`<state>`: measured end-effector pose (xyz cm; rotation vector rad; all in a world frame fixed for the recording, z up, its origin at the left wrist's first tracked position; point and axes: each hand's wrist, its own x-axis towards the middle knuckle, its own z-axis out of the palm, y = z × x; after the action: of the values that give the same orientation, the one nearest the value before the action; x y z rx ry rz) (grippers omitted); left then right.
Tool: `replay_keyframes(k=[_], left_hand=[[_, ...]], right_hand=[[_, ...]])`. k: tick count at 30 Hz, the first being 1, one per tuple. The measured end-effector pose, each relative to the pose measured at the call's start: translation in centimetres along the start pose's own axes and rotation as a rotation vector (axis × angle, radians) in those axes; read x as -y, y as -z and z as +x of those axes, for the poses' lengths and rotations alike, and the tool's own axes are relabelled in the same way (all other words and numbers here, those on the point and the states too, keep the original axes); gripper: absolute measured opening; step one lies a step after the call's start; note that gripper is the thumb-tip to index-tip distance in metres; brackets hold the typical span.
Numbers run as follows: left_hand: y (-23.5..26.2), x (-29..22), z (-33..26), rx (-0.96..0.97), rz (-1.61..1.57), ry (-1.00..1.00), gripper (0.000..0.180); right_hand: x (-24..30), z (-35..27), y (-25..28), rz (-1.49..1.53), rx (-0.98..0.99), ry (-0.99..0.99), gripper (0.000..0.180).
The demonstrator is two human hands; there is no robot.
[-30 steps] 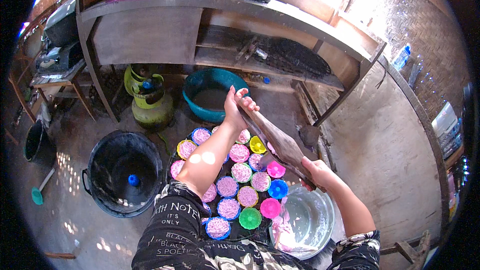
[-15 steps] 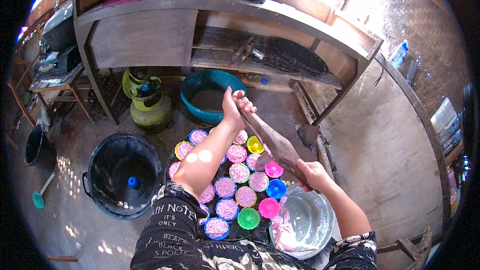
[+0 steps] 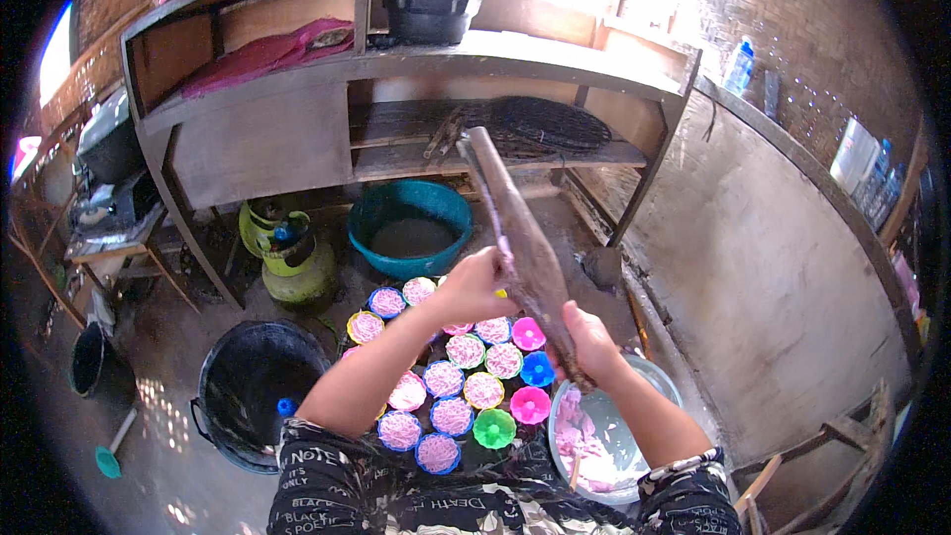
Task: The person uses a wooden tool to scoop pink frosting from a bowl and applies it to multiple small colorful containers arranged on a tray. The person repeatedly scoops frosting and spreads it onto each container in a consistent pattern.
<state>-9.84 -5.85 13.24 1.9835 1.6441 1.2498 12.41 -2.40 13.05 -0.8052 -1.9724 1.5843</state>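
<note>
A long, dark wooden press with a broad middle slants over the molds, its far end raised. Around its near end, my right hand is closed. My left hand is curled against the left side of its middle, fingers partly hidden behind the wood. Pink residue runs along the press's edge. Below are several flower-shaped molds filled with pink strands, such as a filled blue mold. Unfilled ones include a green mold, a pink mold and a blue mold. Pink dough lies in a clear basin at the right.
A black tub stands at the left, near a green gas cylinder. Beyond the molds sits a teal basin. A wooden shelf spans the back, with a black bucket on top. A low wall stands at the right.
My left hand has left the press's far end and come back to its middle. The press now points more steeply away, its far end free. The view has tilted up.
</note>
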Motion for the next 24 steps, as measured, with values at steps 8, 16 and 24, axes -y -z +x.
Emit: replay_keyframes(k=[8,16,24], left_hand=[[-1.1,-8.4,-1.0,-0.037,0.604,-0.290,0.020],[2.4,-14.3,-6.3,0.610,0.491,-0.207,0.017],[6.5,-13.6,-12.3,0.175,0.613,-0.312,0.023]], right_hand=[[11.2,-0.6,0.2,-0.906,-0.471,0.769,0.050],[14.6,-11.3,-3.1,-1.008,0.174,0.859,0.049],[12.8,-17.7,4.3,-0.183,-0.359,0.391,0.057]])
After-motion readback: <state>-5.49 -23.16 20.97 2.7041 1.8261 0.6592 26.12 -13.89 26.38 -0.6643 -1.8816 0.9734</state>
